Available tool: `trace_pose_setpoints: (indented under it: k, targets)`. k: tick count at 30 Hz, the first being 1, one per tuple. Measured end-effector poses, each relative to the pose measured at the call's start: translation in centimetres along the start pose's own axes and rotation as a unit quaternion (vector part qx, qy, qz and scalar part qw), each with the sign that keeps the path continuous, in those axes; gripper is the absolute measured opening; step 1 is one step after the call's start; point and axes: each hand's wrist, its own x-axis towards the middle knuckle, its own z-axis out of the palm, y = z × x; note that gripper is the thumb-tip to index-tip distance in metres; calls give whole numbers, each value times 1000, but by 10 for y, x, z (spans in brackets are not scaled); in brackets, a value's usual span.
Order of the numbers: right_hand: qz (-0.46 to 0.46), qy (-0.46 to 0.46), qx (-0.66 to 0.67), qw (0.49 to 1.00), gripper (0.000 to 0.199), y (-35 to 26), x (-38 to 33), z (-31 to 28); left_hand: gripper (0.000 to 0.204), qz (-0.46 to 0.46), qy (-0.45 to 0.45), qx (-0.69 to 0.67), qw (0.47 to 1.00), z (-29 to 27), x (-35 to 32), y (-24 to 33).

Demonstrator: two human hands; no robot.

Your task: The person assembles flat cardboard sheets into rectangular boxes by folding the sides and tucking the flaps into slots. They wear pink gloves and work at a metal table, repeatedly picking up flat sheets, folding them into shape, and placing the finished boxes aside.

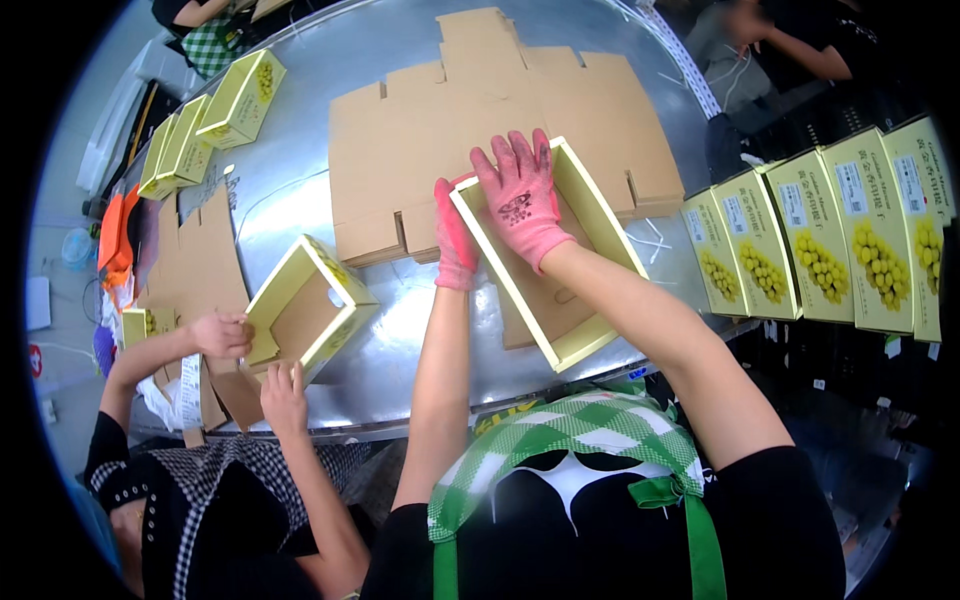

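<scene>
A pale yellow-green cardboard box (pixel 600 225) with an open top and a brown inside lies before me, tilted on the table. My left hand (pixel 456 238), in a pink glove, is closed on its far left corner from outside. My right hand (pixel 522 195), also in a pink glove, reaches across the box. Its palm is inside and its fingers lie over the far wall's rim, gripping it; the thumb is hidden. Behind my hands lies a stack of flat brown cardboard blanks (pixel 400 130).
At my left, a co-worker's hands (pixel 285 397) hold a similar box (pixel 300 290). Several open boxes (pixel 240 100) stand at the far left of the metal table (pixel 300 70). A row of grape-printed boxes (pixel 815 245) is at the right. Other people are beyond the table.
</scene>
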Motion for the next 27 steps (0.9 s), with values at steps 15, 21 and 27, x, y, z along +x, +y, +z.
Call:
trace_pose_setpoints:
  k: [15,21,27]
  targets:
    - [-6,199,93,976,68,-5,-3,31,53,-49,-16,-141,989,-4,4,-3]
    - [7,186,115,976,51,-5,-2,21,47,-40,28,-150,987,-7,14,-8]
    - [32,36,123,991,47,-1,4,-12,47,-45,28,-101,994,-16,28,-14]
